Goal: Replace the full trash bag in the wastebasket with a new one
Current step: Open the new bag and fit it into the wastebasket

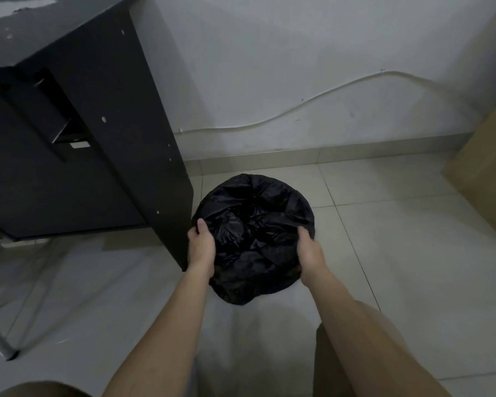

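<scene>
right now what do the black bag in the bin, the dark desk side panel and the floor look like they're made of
Black crinkled trash bag: thin plastic film, faintly glossy, judging by its sharp creases and sheen. Dark flat desk side panel: probably laminated board with a matte finish; pale round fitting caps dot its face. Pale floor: likely ceramic tile, smooth and slightly shiny, with straight grout lines. Left hand and right hand grip the bag's edge.

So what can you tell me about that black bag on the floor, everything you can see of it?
The black trash bag looks like thin, glossy, crinkled plastic. It drapes over a round wastebasket, hiding it completely, and its crumpled middle sags inward. It sits on the pale tiled floor beside the dark desk's side panel, near the wall. The left hand grips its left edge, thumb on top; the right hand holds the right edge. What lies inside cannot be seen.
</scene>
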